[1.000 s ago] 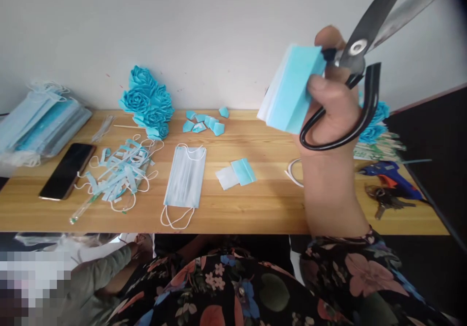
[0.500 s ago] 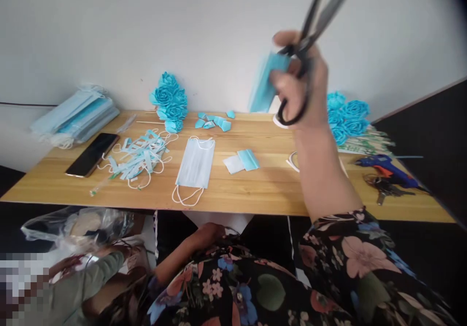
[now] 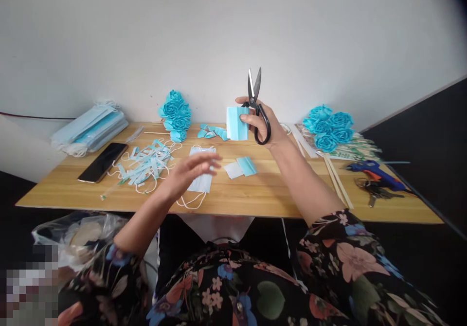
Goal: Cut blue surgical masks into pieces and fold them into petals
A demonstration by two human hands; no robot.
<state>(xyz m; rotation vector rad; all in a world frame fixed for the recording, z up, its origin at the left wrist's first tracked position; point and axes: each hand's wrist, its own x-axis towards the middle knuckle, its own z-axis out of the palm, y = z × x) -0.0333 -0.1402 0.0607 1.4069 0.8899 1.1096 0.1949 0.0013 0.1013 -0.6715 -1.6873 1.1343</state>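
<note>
- Across the middle of the frame, our worktop [image 3: 255,200] carries everything at hand.
- A stack of masks [image 3: 91,127] at left looks unused, so plenty of material seems left.
- Blue flowers stand at right [image 3: 330,127] and left of centre [image 3: 175,114]; these look finished.
- Trimmed strips [image 3: 148,164] lie heaped at centre left, evidently cutting waste.
- Our left hand [image 3: 190,169], fingers outstretched, appears to grasp nothing above a whole, uncut mask [image 3: 200,185].
- Our right hand [image 3: 274,125], above centre, grips a blue sheet [image 3: 235,124] and scissors [image 3: 252,100], blades parted.
- Flat blue and white pieces [image 3: 248,166] lie at centre.
- Small blue cuttings [image 3: 213,131] behind them look already shaped.
</note>
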